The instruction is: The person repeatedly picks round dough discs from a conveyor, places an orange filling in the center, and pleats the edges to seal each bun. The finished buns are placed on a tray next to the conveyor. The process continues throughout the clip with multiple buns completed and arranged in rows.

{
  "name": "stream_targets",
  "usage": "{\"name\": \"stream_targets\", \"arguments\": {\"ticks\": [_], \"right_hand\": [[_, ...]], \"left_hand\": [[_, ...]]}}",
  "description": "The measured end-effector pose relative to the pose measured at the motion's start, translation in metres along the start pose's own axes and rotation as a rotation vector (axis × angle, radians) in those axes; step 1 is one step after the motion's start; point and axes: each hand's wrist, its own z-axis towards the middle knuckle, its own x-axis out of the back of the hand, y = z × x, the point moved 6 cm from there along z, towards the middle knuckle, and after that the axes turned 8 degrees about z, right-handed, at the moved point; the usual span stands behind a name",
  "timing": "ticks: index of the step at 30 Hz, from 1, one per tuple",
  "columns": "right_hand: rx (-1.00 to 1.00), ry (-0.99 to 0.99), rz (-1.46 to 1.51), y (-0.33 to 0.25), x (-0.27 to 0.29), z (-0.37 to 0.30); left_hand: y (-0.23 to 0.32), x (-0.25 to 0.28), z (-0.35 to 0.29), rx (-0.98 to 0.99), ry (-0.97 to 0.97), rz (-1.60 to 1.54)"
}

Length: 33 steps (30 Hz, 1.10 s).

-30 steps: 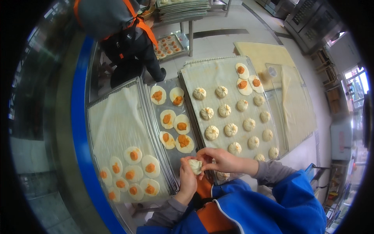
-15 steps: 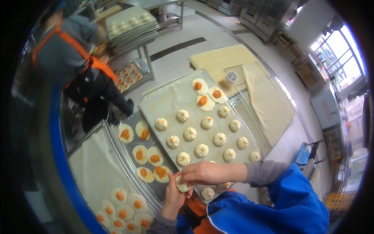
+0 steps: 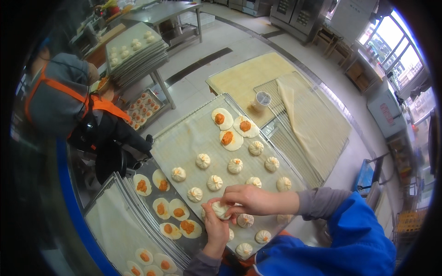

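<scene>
A pleated bun [image 3: 220,210] of white dough is cupped in my left hand [image 3: 215,230], which curls around its lower side. From the right my right hand [image 3: 253,200] pinches the dough at its rim, thumb and fingers drawn together. Both hands are over the near left part of a lined tray [image 3: 174,143]. Rows of finished pleated buns [image 3: 214,182] sit on that tray, some partly hidden by my right forearm. At its far end lie three flat dough rounds topped with orange filling [image 3: 231,139].
More filled rounds [image 3: 178,209] lie on a dark metal surface left of the tray. A stack of lined trays [image 3: 106,207] stands nearer. Beyond are a yellowish board [image 3: 258,69], a clear cup [image 3: 261,100] and wire racks with cloth. A co-worker [image 3: 69,92] stands at far left.
The view has shifted, so the trays appear moved. My hands stay together on the same bun, now appearing more over the tray, and my right fingers have moved around its edge.
</scene>
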Motion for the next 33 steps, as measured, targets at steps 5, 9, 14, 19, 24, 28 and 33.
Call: {"name": "stream_targets", "arguments": {"ticks": [5, 9, 14, 19, 24, 28, 33], "right_hand": [[0.091, 0.11, -0.061, 0.014, 0.013, 0.0], [0.226, 0.077, -0.209, 0.017, 0.016, -0.004], [0.205, 0.095, -0.241, 0.036, 0.035, 0.003], [-0.088, 0.404, -0.706, 0.114, 0.142, 0.048], [-0.051, 0.357, -0.883, 0.164, 0.162, 0.074], [-0.056, 0.282, -0.967, 0.175, 0.159, 0.083], [-0.178, 0.272, -0.864, 0.177, 0.164, 0.079]], "left_hand": [[-0.006, -0.015, 0.01, -0.092, 0.236, -0.062], [-0.015, -0.023, 0.017, -0.024, 0.278, -0.122], [-0.01, -0.025, 0.031, -0.02, 0.242, -0.091], [0.002, -0.025, 0.02, -0.062, 0.152, -0.029], [-0.007, -0.025, 0.005, -0.027, 0.168, 0.004], [-0.013, -0.023, 0.003, -0.017, 0.172, -0.004], [-0.013, -0.021, 0.005, -0.031, 0.167, -0.02]]}}
